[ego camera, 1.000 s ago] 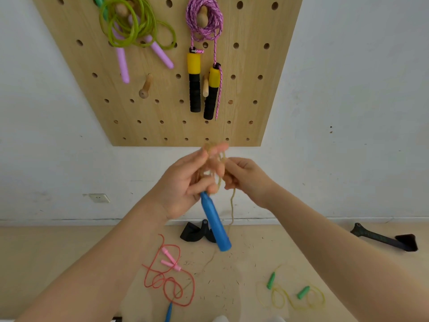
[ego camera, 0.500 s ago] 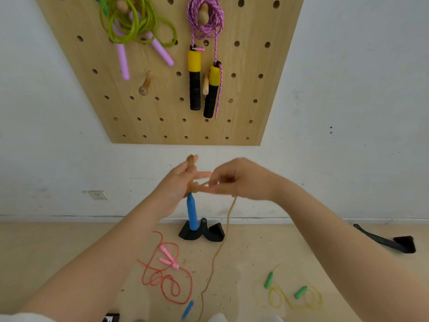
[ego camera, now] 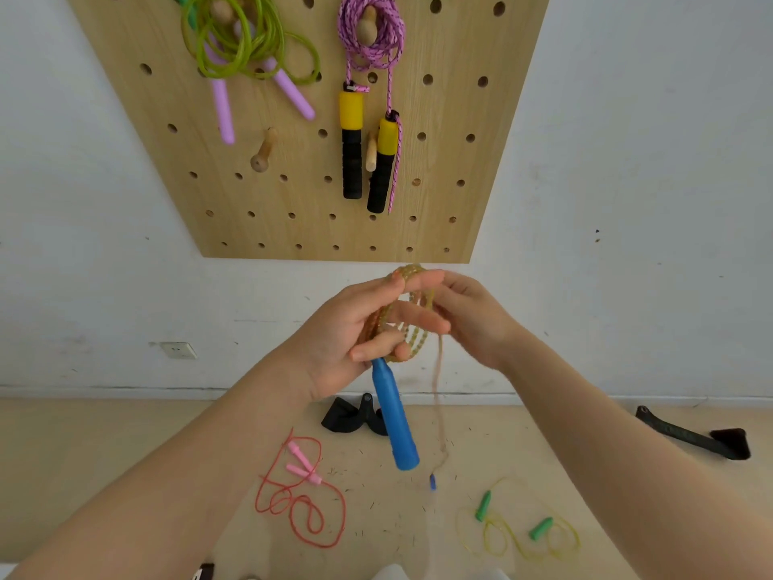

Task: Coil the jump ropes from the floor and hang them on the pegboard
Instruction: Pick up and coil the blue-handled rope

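Note:
My left hand [ego camera: 359, 328] holds several loops of a tan beaded jump rope [ego camera: 412, 328] wound around its fingers, the thumb pressing them. One blue handle [ego camera: 395, 416] hangs down from that hand. My right hand [ego camera: 472, 316] pinches the rope just right of the coil; the free strand drops to the second blue handle [ego camera: 432, 481], which hangs low near the floor. The wooden pegboard [ego camera: 472, 161] is above, with a green rope with purple handles [ego camera: 247, 48] and a pink rope with yellow-black handles [ego camera: 368, 102] hanging on pegs. A free peg [ego camera: 262, 152] sticks out lower left.
On the floor lie a red rope with pink handles [ego camera: 301, 496] and a yellow rope with green handles [ego camera: 518, 533]. A black object [ego camera: 355, 416] sits by the wall, another black strap [ego camera: 694, 437] to the right. A wall socket [ego camera: 177, 350] is at the left.
Another loop has gone around my left hand's fingers. The hanging blue handle swung from straight down to slanting right. The far handle has risen off the floor toward me.

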